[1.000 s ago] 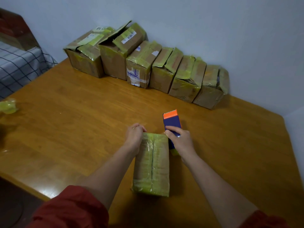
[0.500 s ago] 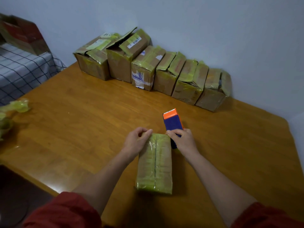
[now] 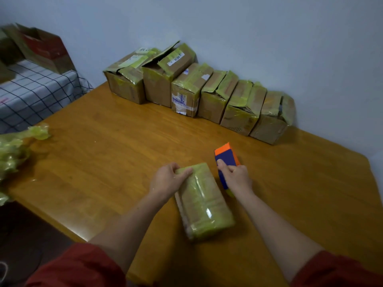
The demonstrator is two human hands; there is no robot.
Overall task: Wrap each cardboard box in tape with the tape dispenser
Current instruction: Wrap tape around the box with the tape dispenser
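Note:
A long cardboard box (image 3: 204, 204) wrapped in yellow-green tape lies on the wooden table (image 3: 103, 162) in front of me, turned a little off the table's line. My left hand (image 3: 167, 181) grips its far end, thumb on top. To its right, my right hand (image 3: 236, 177) holds the blue and orange tape dispenser (image 3: 226, 160), which stands beside the box's far right corner. Several taped cardboard boxes (image 3: 199, 90) stand in a row along the wall at the back.
Crumpled yellow-green tape (image 3: 16, 148) lies at the table's left edge. Beyond it stands a surface with a checked cloth (image 3: 31, 94) and an open carton (image 3: 41, 48). The table's near edge runs diagonally at lower left.
The box has turned, its near end swinging to the right. My left hand closed over the far end. The right hand with the dispenser drew away from the box's far corner.

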